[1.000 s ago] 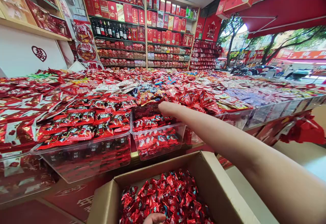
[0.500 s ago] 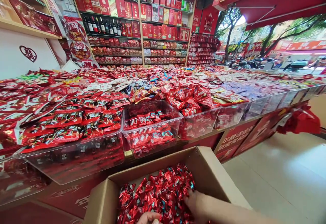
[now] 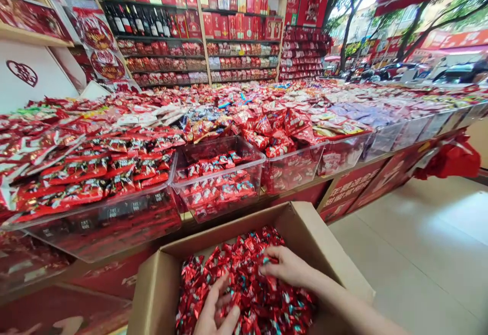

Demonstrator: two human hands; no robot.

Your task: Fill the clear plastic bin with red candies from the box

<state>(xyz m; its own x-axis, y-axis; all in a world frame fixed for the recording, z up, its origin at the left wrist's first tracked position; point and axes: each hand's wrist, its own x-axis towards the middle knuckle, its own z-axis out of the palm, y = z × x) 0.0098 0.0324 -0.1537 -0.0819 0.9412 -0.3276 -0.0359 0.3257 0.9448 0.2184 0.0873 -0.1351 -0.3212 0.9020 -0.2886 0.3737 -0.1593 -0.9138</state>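
An open cardboard box (image 3: 339,256) holds a heap of red, shiny wrapped candies (image 3: 247,284) with touches of teal. My left hand (image 3: 215,307) is low in the box, thumb and fingers apart and curved over the candies. To its right, my right hand (image 3: 285,266) reaches in over the heap, its thumb and fingers closing about a wrapped candy (image 3: 266,261). Just beyond the box stands a clear plastic bin (image 3: 217,177), partly filled with similar red candies.
Neighbouring clear bins (image 3: 102,233) are piled with red packets along the counter. Red printed panels (image 3: 348,187) front the counter. Shelves with bottles (image 3: 139,22) and boxes rise behind. Tiled floor (image 3: 412,233) lies at the right, with a red bag (image 3: 450,157) hanging near it.
The view has tilted down. My right hand has come up from within the candies and moved slightly left. My left hand has come further into view, with its fingers spread.
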